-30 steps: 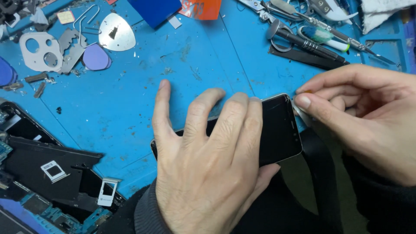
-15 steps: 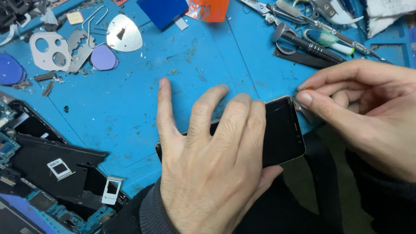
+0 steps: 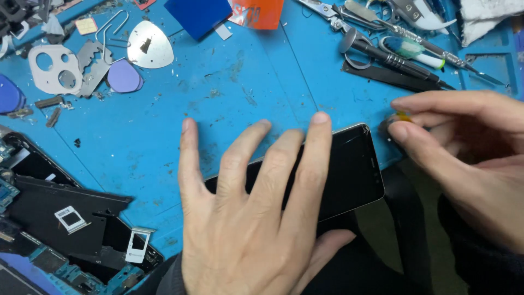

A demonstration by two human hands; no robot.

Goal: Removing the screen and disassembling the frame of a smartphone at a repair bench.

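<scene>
A black smartphone (image 3: pixel 349 169) lies screen up at the near edge of the blue work mat (image 3: pixel 218 104). My left hand (image 3: pixel 256 218) rests flat on it, fingers spread, pressing it down. My right hand (image 3: pixel 464 158) is just right of the phone's top corner, thumb and forefinger pinched on a small yellowish part (image 3: pixel 403 116) that is mostly hidden. The fingertips sit a short way off the phone's edge.
Screwdrivers, tweezers and a toothbrush (image 3: pixel 404 52) lie at the back right. Metal picks and plates (image 3: pixel 147 46), a purple pick (image 3: pixel 124 76) and blue and orange cards (image 3: pixel 199 13) sit at the back. Dismantled phone frames, SIM trays (image 3: pixel 136 246) and circuit boards fill the near left.
My right hand's pinched fingertips have drawn slightly away from the phone's corner to the right. The left hand stays pressed on the phone.
</scene>
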